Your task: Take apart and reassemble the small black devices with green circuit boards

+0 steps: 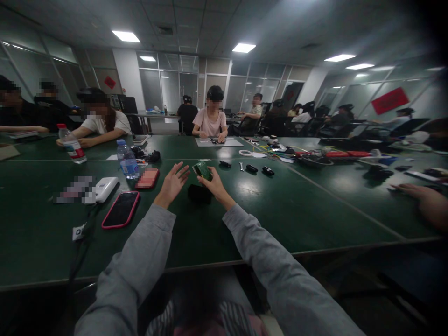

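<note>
My right hand (214, 183) is raised over the green table (287, 210) and grips a small green circuit board (203, 170) by its lower edge. My left hand (174, 181) hovers just left of the board, palm turned in and fingers spread, holding nothing. A small black box (199, 193) lies on the table directly below and between the two hands. Both forearms are in grey sleeves.
A phone in a pink case (121, 209), a white power bank (105, 187), a red case (147, 178) and two water bottles (127, 160) lie to the left. Small black parts (251, 168) and tools lie beyond. Several people sit around the table; another person's hand (425, 198) rests at right.
</note>
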Demonstrator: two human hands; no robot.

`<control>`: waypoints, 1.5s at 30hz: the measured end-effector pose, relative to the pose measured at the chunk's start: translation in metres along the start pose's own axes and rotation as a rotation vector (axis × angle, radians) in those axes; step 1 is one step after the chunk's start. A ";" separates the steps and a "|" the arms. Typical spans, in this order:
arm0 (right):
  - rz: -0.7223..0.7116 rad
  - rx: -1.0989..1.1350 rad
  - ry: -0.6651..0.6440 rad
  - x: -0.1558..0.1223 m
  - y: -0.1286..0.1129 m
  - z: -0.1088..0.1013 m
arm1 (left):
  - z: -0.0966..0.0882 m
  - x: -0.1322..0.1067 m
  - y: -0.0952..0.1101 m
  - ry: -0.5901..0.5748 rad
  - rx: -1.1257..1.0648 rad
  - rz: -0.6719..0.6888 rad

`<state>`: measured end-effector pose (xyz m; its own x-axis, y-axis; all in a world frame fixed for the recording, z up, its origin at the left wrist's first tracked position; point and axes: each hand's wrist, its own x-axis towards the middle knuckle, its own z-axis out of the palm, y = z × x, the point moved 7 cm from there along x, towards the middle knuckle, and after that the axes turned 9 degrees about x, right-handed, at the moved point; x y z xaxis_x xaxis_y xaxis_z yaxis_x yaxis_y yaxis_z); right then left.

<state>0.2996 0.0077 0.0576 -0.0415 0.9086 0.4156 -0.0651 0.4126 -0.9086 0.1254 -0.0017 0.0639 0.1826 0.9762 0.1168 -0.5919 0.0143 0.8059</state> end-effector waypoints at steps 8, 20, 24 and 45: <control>-0.116 -0.393 -0.198 -0.011 0.008 0.001 | -0.038 0.016 -0.012 0.065 0.060 -0.006; 0.075 -0.962 0.180 -0.007 0.008 -0.255 | -0.054 0.014 -0.031 0.072 0.207 -0.115; 0.266 -1.146 0.448 -0.020 0.000 -0.391 | -0.064 0.016 -0.038 0.095 0.226 -0.138; 0.420 -1.462 0.767 -0.089 -0.029 -0.546 | -0.060 0.014 -0.038 0.072 0.234 -0.153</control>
<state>0.8496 -0.0497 0.0238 0.6673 0.6023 0.4382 0.7448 -0.5324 -0.4023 0.1039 0.0244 0.0001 0.1947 0.9795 -0.0512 -0.3626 0.1204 0.9241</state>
